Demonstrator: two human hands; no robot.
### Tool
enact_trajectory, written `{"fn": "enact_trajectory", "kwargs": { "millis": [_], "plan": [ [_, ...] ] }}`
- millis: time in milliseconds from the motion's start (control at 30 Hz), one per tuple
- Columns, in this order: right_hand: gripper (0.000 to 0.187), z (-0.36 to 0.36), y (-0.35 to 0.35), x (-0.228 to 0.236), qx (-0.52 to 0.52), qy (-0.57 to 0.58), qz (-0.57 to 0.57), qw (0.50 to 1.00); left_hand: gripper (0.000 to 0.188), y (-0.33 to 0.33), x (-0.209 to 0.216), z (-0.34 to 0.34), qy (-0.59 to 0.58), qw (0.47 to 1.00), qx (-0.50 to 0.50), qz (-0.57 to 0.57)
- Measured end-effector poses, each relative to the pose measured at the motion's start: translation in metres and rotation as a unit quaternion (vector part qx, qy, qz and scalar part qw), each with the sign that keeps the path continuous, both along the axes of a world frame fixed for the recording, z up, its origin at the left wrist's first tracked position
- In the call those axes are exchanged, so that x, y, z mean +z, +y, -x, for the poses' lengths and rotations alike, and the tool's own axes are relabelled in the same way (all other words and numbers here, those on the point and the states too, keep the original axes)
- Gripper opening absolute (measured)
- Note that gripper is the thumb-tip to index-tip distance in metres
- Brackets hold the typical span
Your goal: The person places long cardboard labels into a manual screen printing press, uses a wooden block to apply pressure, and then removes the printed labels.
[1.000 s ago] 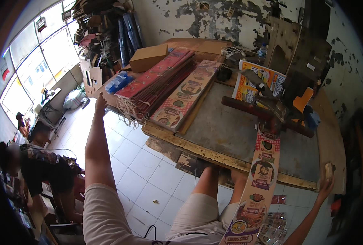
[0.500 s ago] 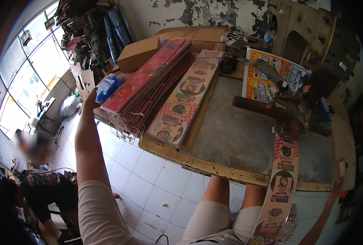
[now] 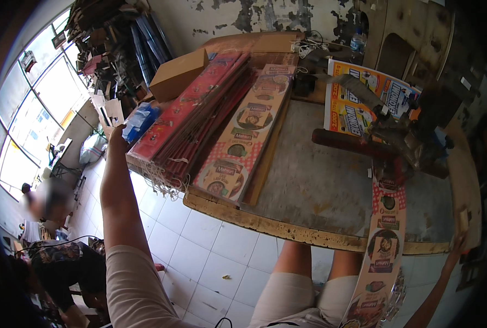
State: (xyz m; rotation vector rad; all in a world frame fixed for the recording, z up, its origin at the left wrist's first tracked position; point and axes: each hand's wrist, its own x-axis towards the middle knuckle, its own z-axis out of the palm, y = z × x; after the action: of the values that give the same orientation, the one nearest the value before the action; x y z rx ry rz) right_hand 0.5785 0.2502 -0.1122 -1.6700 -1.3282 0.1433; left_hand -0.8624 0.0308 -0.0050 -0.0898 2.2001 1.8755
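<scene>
My left arm reaches up to the table's left corner. My left hand is beside a blue and clear plastic packet, its fingers too small and hidden to make out. Low at the table's right edge is my right hand, close under a small wooden block; its grip is unclear. Between my arms, a long strip of printed packaging hangs from under a dark machine arm with a red bar, over the table's front edge and down by my thigh.
A stack of red printed sheets with strings and a beige printed strip bundle lie on the metal-topped table. Behind them are a cardboard box, orange-yellow printed sheets and a water bottle. Another person bends at lower left.
The view has shifted slightly, so the table's things sit a little further left. Both hands stay at about the same places, and the strip still hangs over the edge.
</scene>
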Motion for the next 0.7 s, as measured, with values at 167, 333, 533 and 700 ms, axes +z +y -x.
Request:
{"fn": "enact_trajectory", "kwargs": {
  "millis": [167,333,533,700],
  "plan": [
    [0.086,0.012,0.001,-0.004,-0.011,-0.006,-0.002,1.0,0.049,0.012,-0.012,0.037,-0.051,0.998,0.017,-0.02],
    [0.09,0.006,-0.004,-0.014,-0.023,0.047,0.02,0.998,0.064,0.005,-0.004,0.025,0.059,0.989,-0.135,0.017],
    [0.096,-0.004,-0.003,-0.009,-0.04,0.025,0.007,0.999,0.07,-0.003,-0.026,-0.022,0.217,0.915,-0.308,0.144],
    [0.096,0.009,0.009,-0.033,-0.024,0.101,0.026,0.994,0.049,0.013,0.023,-0.022,-0.14,0.956,-0.182,-0.185]
  ]
}}
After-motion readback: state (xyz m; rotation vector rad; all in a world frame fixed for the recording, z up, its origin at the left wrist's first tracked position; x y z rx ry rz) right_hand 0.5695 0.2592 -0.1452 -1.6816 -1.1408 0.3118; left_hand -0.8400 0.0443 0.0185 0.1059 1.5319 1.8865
